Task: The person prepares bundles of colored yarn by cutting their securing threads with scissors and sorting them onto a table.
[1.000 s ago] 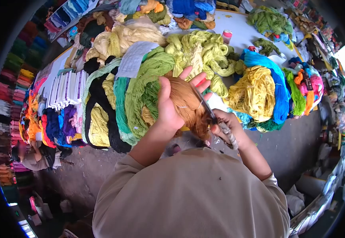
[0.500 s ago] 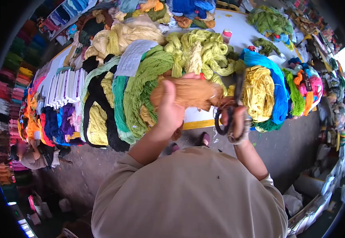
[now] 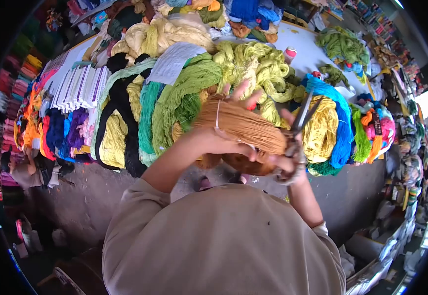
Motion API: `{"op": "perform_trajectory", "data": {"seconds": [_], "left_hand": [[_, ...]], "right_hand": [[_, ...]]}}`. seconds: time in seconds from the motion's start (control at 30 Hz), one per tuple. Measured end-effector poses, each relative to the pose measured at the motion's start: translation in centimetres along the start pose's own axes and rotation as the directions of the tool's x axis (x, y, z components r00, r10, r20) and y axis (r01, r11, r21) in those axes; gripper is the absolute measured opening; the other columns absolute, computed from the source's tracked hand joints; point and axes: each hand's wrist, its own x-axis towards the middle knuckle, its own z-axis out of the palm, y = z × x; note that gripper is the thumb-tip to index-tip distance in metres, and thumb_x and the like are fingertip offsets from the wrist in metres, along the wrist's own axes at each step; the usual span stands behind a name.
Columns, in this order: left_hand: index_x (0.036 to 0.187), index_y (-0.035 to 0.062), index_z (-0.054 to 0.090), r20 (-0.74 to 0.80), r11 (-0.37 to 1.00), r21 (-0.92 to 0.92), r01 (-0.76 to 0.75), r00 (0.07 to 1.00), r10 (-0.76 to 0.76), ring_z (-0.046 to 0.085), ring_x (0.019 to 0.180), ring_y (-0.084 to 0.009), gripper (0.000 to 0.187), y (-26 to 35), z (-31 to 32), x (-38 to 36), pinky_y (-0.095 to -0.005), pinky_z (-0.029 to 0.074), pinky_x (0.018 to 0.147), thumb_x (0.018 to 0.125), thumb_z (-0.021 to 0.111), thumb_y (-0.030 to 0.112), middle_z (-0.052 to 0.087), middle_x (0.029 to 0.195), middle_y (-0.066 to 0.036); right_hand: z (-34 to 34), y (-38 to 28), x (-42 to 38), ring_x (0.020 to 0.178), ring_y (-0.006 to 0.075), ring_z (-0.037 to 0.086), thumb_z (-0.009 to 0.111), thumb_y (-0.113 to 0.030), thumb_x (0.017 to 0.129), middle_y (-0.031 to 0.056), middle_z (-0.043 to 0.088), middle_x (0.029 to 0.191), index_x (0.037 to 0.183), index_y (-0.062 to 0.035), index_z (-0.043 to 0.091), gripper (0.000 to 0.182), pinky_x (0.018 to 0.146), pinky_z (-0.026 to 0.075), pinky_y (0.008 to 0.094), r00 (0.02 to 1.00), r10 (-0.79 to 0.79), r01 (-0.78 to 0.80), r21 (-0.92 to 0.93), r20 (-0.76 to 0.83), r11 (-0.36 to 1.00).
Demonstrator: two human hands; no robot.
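Observation:
A thick skein of orange-brown yarn (image 3: pixel 243 123), tied round with a white string near its left end, is held up at the table's front edge. My left hand (image 3: pixel 219 140) is under and behind the skein, its thumb side below and some fingers showing above it. At the right end of the skein, my right hand (image 3: pixel 288 160) grips dark scissors (image 3: pixel 303 114), whose blades point up and stand apart. Its fingers also touch the yarn end; blur hides the exact hold. More brown yarn hangs below.
Green skeins (image 3: pixel 187 81), yellow yarn (image 3: pixel 320 128) in a blue loop, and a paper sheet (image 3: pixel 177 63) lie on the table. White bundles (image 3: pixel 82 88) are at left. Another person (image 3: pixel 26 172) stands at far left. Yarn shelves line the left side.
The brown skein has turned and shows its white tie. My left hand has moved under it. The scissors' blades now show apart, and the view has shifted slightly.

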Motion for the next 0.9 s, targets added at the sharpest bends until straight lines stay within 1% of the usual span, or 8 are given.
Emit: {"op": "perform_trajectory", "data": {"seconds": [0.1, 0.13, 0.2, 0.23, 0.33, 0.4, 0.57, 0.9], "left_hand": [[0.146, 0.0142, 0.049, 0.004, 0.966, -0.068, 0.248, 0.969, -0.249, 0.005, 0.155, -0.0375, 0.104, -4.7, 3.1, -4.5, -0.0517, 0.010, 0.123, 0.058, 0.085, 0.056, 0.017, 0.167, -0.014], [0.159, 0.0048, 0.021, 0.121, 0.920, -0.098, 0.379, 0.923, -0.367, -0.001, 0.155, -0.0344, 0.135, -5.0, 1.8, -5.2, -0.0476, 0.010, 0.124, 0.054, 0.090, 0.053, 0.004, 0.167, -0.021], [0.160, 0.0052, 0.013, -0.187, 0.652, -0.752, 0.090, 0.921, -0.343, -0.002, 0.156, -0.0302, 0.144, -7.9, 4.7, -7.2, -0.0457, 0.011, 0.124, 0.052, 0.091, 0.059, -0.002, 0.168, -0.016], [0.161, 0.0088, 0.009, -0.263, 0.254, -0.956, -0.147, 0.812, -0.521, 0.000, 0.155, -0.0317, 0.147, -3.5, 1.9, -5.1, -0.0482, 0.014, 0.124, 0.051, 0.082, 0.074, -0.001, 0.169, -0.013], [0.159, 0.0104, 0.016, -0.353, -0.043, -0.867, -0.496, 0.674, -0.649, 0.023, 0.151, -0.0357, 0.128, -2.5, 4.2, -0.9, -0.0516, 0.031, 0.118, 0.065, 0.064, 0.083, 0.016, 0.166, -0.016], [0.152, 0.0047, 0.031, -0.200, -0.225, -0.867, -0.445, 0.724, -0.660, 0.044, 0.139, -0.0335, 0.116, -1.8, 3.7, 0.3, -0.0499, 0.040, 0.112, 0.071, 0.059, 0.084, 0.038, 0.155, -0.021], [0.127, 0.0049, 0.055, 0.021, -0.347, -0.821, -0.454, 0.583, -0.812, 0.060, 0.102, -0.0229, 0.076, -1.1, 4.2, 2.2, -0.0438, 0.049, 0.099, 0.087, 0.056, 0.069, 0.060, 0.107, -0.008], [0.124, 0.0059, 0.054, 0.004, -0.344, -0.788, -0.512, 0.554, -0.833, 0.063, 0.099, -0.0268, 0.066, -2.0, 4.3, 2.5, -0.0475, 0.052, 0.099, 0.092, 0.055, 0.063, 0.061, 0.108, -0.013]], "right_hand": [[-2.3, -1.3, -1.1, 0.116, 0.0271, 0.062, 0.078, -0.001, 0.060, 0.0136, 0.064, 0.118, 0.155, -0.0035, 0.027, 0.108, 0.104, 0.046, 0.0389, 0.999, -0.036, 0.036, 0.049, -0.017, 0.998], [-2.7, -1.5, -1.5, 0.118, 0.0279, 0.061, 0.078, -0.001, 0.060, 0.0136, 0.063, 0.120, 0.154, -0.0033, 0.029, 0.107, 0.105, 0.045, 0.0387, 0.999, -0.039, 0.039, 0.001, -0.031, 0.999], [-3.9, -0.6, -1.9, 0.119, 0.0275, 0.060, 0.078, 0.000, 0.060, 0.0142, 0.061, 0.124, 0.153, -0.0030, 0.031, 0.104, 0.106, 0.044, 0.0389, 0.999, 0.018, -0.019, -0.015, -0.050, 1.000], [-3.7, 0.2, -1.6, 0.119, 0.0262, 0.058, 0.076, 0.000, 0.062, 0.0140, 0.059, 0.126, 0.152, -0.0032, 0.033, 0.099, 0.106, 0.042, 0.0377, 0.998, 0.011, -0.012, -0.018, -0.068, 1.000], [-4.4, 3.1, 0.1, 0.126, 0.0215, 0.049, 0.072, 0.008, 0.079, 0.0113, 0.052, 0.134, 0.150, -0.0088, 0.036, 0.081, 0.107, 0.038, 0.0345, 0.983, 0.134, -0.094, -0.279, 0.127, 0.956], [-3.7, 5.0, 0.4, 0.111, 0.0162, 0.051, 0.069, 0.000, 0.085, 0.0062, 0.053, 0.123, 0.144, -0.0041, 0.040, 0.066, 0.099, 0.040, 0.0322, 0.998, -0.053, 0.061, -0.490, 0.031, 0.870], [-2.6, 4.6, -0.6, 0.073, 0.0057, 0.043, 0.075, -0.048, 0.088, -0.0050, 0.049, 0.083, 0.130, 0.0008, 0.057, 0.066, 0.067, 0.034, 0.0218, 0.982, 0.082, -0.031, -0.286, 0.171, 0.958], [-2.2, 5.2, -1.1, 0.063, 0.0094, 0.059, 0.071, -0.033, 0.094, -0.0006, 0.054, 0.081, 0.128, 0.0029, 0.056, 0.052, 0.062, 0.048, 0.0228, 0.914, 0.262, -0.194, -0.233, 0.310, 0.953]]}}
